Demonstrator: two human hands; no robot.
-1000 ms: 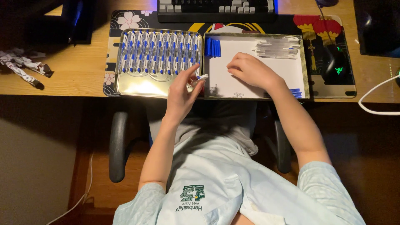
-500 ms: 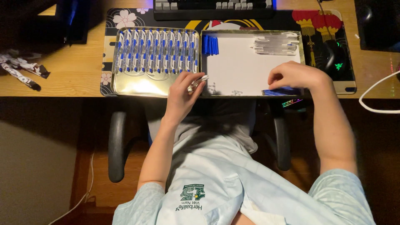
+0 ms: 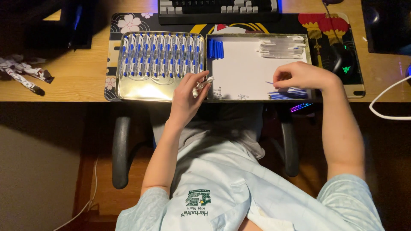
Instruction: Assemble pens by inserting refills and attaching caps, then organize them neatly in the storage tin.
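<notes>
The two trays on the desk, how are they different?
The left tray is shiny bare metal and holds a neat row of blue and white pens. The right tray has a white floor and holds sorted parts: blue caps, clear barrels, thin blue refills. Both are flat, rectangular and side by side.

A home computer workstation, seen from above. A wooden desk [image 3: 72, 81] is covered by a patterned desk mat [image 3: 325, 30], on which a mechanical keyboard [image 3: 218, 10] and a lit gaming mouse [image 3: 342, 64] are placed. An office chair with 2 armrests [image 3: 121, 154] is drawn up beneath. A white cable [image 3: 385, 102] is trailed at right.
</notes>
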